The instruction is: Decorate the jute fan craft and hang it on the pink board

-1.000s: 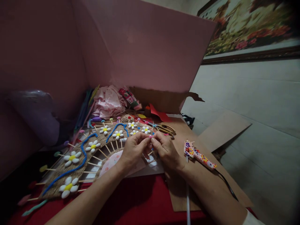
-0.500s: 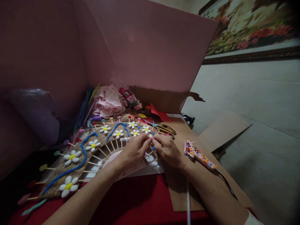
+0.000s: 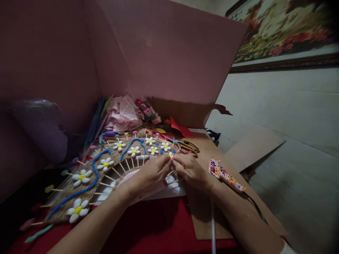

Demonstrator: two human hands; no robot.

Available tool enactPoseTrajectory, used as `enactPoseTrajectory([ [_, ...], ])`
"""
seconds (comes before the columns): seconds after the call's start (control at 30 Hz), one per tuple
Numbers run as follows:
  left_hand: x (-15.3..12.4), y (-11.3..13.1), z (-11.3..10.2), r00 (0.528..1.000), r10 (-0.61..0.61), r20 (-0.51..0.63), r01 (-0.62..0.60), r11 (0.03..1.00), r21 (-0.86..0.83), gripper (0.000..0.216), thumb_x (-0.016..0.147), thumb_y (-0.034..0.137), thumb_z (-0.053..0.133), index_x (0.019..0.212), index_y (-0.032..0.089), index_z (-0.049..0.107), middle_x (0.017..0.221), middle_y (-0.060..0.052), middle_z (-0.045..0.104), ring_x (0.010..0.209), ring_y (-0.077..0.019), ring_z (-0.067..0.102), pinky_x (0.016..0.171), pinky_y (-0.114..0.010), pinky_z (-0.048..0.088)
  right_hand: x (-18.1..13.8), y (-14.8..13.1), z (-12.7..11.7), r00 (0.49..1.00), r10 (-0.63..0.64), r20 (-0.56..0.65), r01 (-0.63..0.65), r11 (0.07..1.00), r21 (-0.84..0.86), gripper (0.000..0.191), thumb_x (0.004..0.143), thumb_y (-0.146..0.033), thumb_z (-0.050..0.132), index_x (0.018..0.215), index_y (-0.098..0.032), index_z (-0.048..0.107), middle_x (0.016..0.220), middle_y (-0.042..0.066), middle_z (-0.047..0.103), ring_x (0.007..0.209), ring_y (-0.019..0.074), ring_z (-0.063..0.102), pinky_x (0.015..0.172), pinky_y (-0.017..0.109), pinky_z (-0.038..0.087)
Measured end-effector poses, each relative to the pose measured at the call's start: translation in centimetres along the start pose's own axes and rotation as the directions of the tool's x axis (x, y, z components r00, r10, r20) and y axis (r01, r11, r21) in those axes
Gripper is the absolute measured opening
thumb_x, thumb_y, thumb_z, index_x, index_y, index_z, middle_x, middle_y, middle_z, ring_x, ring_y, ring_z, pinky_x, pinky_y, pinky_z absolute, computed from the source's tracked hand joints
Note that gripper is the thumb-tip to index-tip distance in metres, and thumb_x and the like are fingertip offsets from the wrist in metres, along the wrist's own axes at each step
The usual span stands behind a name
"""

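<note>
My left hand (image 3: pixel 156 170) and my right hand (image 3: pixel 192 169) meet over the right part of an arch-shaped twine-wrapped craft piece (image 3: pixel 88 164). Both have their fingers pinched together, nearly touching; whatever sits between the fingertips is too small and hidden to name. A small white flower with a yellow centre (image 3: pixel 171 155) peeks out just beyond the fingertips, partly covered. More white-petalled flowers (image 3: pixel 166 146), small blue dots (image 3: pixel 161 152) and a wavy blue strip (image 3: pixel 96 171) decorate the twine. Thin wooden sticks with coloured tips ring its outer edge.
Gold-handled scissors (image 3: pixel 188 146) lie behind my right hand. A flower-patterned glue gun (image 3: pixel 227 177) with a black cord rests on cardboard (image 3: pixel 209 151) at the right. Crumpled pink cloth (image 3: pixel 124 114) and red paper (image 3: pixel 180 127) are at the back. Red cloth (image 3: pixel 143 225) covers the front.
My fingertips have shifted slightly lower and closer together, with the left fingers more curled. More of the white and yellow flower beyond them now shows.
</note>
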State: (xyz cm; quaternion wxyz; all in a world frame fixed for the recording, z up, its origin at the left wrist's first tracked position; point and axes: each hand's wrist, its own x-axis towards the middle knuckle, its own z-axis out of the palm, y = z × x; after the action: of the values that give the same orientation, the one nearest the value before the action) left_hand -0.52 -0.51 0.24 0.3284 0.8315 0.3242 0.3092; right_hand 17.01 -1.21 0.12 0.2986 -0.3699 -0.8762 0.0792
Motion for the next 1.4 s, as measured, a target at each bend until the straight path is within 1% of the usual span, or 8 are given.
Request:
enactPoseTrajectory([
  [0.13,0.2,-0.9,0.2,1.000,0.021,0.020,-0.021,0.999,-0.028,0.025,0.088,0.034,0.036,0.071,0.018,0.044,0.066,0.002,0.044,0.059,-0.0094,0.036,0.057,-0.023,0.031,0.0,-0.1,-0.2,0.999,0.010,0.030,-0.011,0.999,0.046,0.024,0.090,-0.022,0.032,0.072,-0.017,0.046,0.070,0.002,0.052,0.063,0.0119,0.045,0.060,0.025,0.031],
  [0.23,0.2,-0.6,0.0,0.999,0.011,0.039,-0.009,0.998,-0.067,0.029,0.089,0.038,0.033,0.071,0.018,0.042,0.064,0.003,0.043,0.058,-0.0092,0.036,0.056,-0.023,0.032,0.1,-0.2,-0.4,0.999,0.009,0.049,-0.013,0.998,0.064,0.025,0.092,-0.023,0.030,0.073,-0.016,0.045,0.069,0.002,0.052,0.061,0.0117,0.044,0.060,0.024,0.032],
  [0.47,0.0,0.8,-0.6,0.998,-0.037,0.041,0.036,0.999,0.022,0.028,0.089,0.036,0.032,0.070,0.018,0.044,0.066,0.002,0.045,0.060,-0.0108,0.037,0.060,-0.025,0.032,-0.1,-0.1,-0.5,0.996,-0.019,0.083,0.023,0.999,-0.046,0.025,0.094,-0.026,0.030,0.078,-0.016,0.047,0.075,0.005,0.055,0.067,0.0133,0.047,0.063,0.026,0.033],
  [0.7,0.2,-0.4,0.1,0.997,-0.068,-0.032,0.072,0.989,0.131,0.024,0.087,0.033,0.033,0.071,0.019,0.043,0.069,0.001,0.046,0.064,-0.0126,0.038,0.063,-0.027,0.028,0.0,0.1,0.8,1.000,-0.014,-0.017,0.013,0.997,-0.081,0.021,0.089,-0.019,0.034,0.070,-0.016,0.044,0.068,0.002,0.052,0.061,0.0116,0.043,0.058,0.025,0.029],
  [0.93,-0.3,0.1,0.7,0.991,-0.047,-0.128,0.065,0.987,0.146,0.024,0.086,0.029,0.033,0.065,0.019,0.036,0.060,0.003,0.039,0.058,-0.0116,0.032,0.058,-0.027,0.021,0.1,-0.6,1.3,0.993,0.001,-0.122,-0.004,1.000,-0.023,0.020,0.085,-0.014,0.034,0.066,-0.018,0.040,0.062,0.000,0.047,0.057,0.0107,0.040,0.056,0.024,0.028],
  [1.13,-0.4,-0.7,1.2,0.989,0.036,-0.147,-0.008,0.982,0.189,0.020,0.086,0.027,0.035,0.068,0.019,0.039,0.064,0.002,0.043,0.059,-0.0115,0.034,0.058,-0.027,0.021,0.2,-0.6,1.7,0.990,-0.014,-0.144,0.013,1.000,-0.005,0.020,0.085,-0.015,0.032,0.066,-0.019,0.039,0.062,0.000,0.046,0.058,0.0118,0.039,0.057,0.025,0.028],
  [1.27,0.0,-0.6,1.5,0.978,-0.018,-0.209,0.039,0.995,0.095,0.023,0.088,0.028,0.034,0.068,0.019,0.039,0.062,0.003,0.042,0.057,-0.0111,0.034,0.057,-0.027,0.022,0.4,-0.6,1.6,0.988,0.071,-0.140,-0.059,0.994,0.091,0.022,0.089,-0.020,0.031,0.068,-0.019,0.038,0.064,0.000,0.046,0.058,0.0115,0.039,0.057,0.025,0.029],
  [1.4,0.4,-0.1,1.5,0.955,-0.074,-0.286,0.039,0.991,-0.125,0.026,0.089,0.034,0.037,0.069,0.019,0.043,0.061,0.003,0.043,0.056,-0.0098,0.036,0.055,-0.025,0.027,0.5,-1.0,0.7,0.973,0.194,-0.128,-0.154,0.952,0.265,0.028,0.092,-0.028,0.032,0.067,-0.018,0.042,0.063,-0.001,0.045,0.058,0.0106,0.041,0.057,0.024,0.030],
])
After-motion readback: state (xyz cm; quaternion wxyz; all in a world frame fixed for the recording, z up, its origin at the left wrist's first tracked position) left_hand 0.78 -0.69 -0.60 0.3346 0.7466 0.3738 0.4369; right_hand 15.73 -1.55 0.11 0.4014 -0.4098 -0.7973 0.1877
